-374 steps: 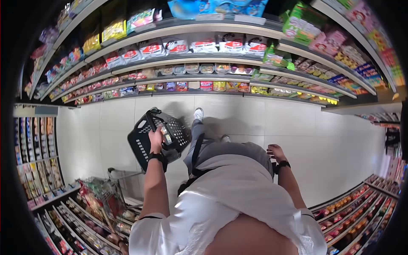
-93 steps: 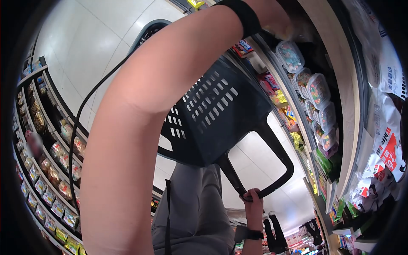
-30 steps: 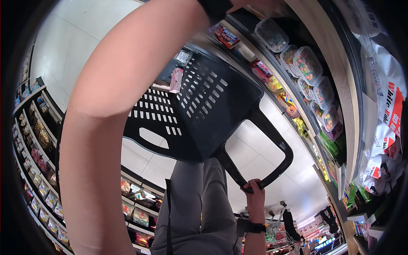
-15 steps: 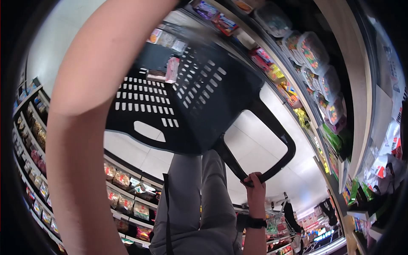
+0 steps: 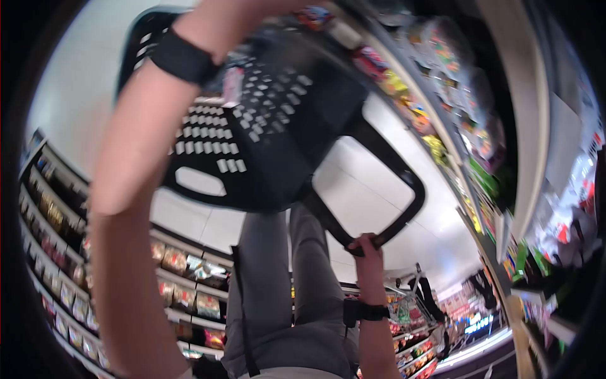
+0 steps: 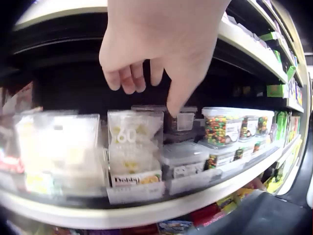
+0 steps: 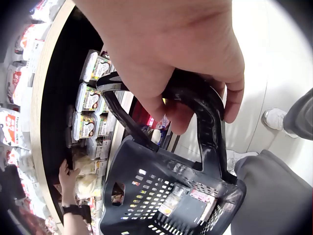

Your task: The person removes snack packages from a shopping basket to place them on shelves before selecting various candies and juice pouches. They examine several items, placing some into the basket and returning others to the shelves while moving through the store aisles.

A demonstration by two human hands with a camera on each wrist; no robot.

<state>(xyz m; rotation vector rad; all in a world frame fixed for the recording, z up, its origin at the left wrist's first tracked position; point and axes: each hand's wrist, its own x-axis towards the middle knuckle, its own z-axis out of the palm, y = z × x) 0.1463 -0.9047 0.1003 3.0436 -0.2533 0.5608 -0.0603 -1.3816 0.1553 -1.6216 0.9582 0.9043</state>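
Note:
My left hand reaches over to the candy shelf, blurred in the head view. In the left wrist view the left hand hangs above a Dobby packet and a dark-filled clear tub, thumb pointing down and overlapping the tub. Its fingers are relaxed, with nothing seen between them. My right hand grips the black handle of a dark shopping basket. Inside the basket lie a pink box and small clear packs.
Tubs of colourful candies stand stacked right of the left hand, under a shelf board. White packets are on its left. Another stocked shelf runs behind me. Tiled floor shows beneath the basket.
Earlier my left hand held the basket; now my right does. Over the last second my left wrist has come down and left into the head view, and the basket has shifted up-left there.

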